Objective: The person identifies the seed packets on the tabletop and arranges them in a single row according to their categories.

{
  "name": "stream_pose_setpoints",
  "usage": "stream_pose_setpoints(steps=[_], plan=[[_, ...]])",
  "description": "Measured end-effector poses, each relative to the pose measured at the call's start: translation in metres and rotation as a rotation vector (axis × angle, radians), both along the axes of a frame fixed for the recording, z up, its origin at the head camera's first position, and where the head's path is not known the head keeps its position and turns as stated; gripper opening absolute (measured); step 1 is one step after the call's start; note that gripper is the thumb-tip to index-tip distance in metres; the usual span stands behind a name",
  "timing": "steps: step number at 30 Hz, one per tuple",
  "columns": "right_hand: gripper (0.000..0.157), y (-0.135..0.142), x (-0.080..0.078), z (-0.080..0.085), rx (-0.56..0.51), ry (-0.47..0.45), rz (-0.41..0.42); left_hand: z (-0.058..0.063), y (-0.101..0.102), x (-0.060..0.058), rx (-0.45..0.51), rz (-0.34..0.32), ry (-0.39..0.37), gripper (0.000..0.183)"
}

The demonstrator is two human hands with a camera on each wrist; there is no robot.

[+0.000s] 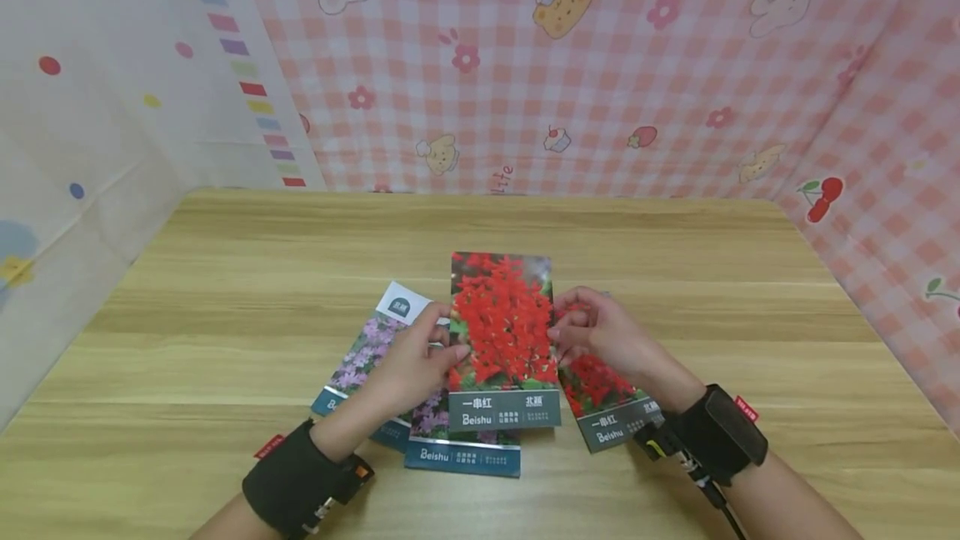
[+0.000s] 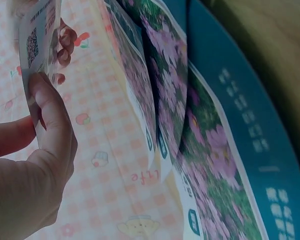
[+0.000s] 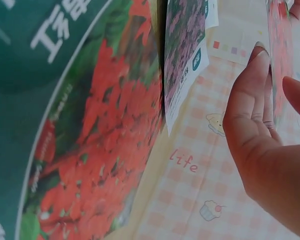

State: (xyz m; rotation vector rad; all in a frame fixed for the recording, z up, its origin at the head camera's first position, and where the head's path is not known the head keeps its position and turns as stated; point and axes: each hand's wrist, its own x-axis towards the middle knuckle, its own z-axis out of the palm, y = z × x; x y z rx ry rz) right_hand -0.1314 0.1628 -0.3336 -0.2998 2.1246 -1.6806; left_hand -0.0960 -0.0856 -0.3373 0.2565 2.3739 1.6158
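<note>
A seed packet with red flowers [image 1: 502, 323] is held up in front of me, its printed front facing me. My left hand [image 1: 412, 365] pinches its left edge between thumb and fingers. At the opposite edge, my right hand [image 1: 611, 340] holds it the same way. The packet's back, with a QR code [image 2: 33, 47], shows in the left wrist view. Below on the table, purple-flower seed packets [image 1: 465, 458] overlap one another, partly hidden by my left hand and the raised packet. Another red-flower packet [image 1: 600, 390] lies under my right hand and wrist.
The wooden table [image 1: 225, 290] runs back to a pink checked cloth [image 1: 487, 98] with cartoon prints. A white dotted cloth [image 1: 97, 132] hangs at the left. Both wrists wear black straps [image 1: 720, 432] with small devices; a cable trails from the right one.
</note>
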Motion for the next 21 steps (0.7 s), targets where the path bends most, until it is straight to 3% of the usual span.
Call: stream_pose_setpoints(steps=[5, 10, 15, 21], plan=[[0.03, -0.005, 0.0, -0.001, 0.117, 0.105, 0.007, -0.001, -0.014, 0.0, -0.033, 0.037, 0.038, 0.039], [0.023, -0.014, -0.001, -0.006, 0.262, 0.318, 0.034, 0.001, -0.039, 0.0, -0.065, 0.069, 0.047, 0.038], [0.021, -0.023, -0.004, -0.008, 0.402, 0.513, 0.068, 0.005, -0.072, -0.004, -0.107, 0.047, 0.03, 0.041], [0.029, -0.038, -0.008, -0.004, 0.514, 0.623, 0.132, 0.008, -0.111, -0.013, -0.13, 0.055, 0.045, 0.045]])
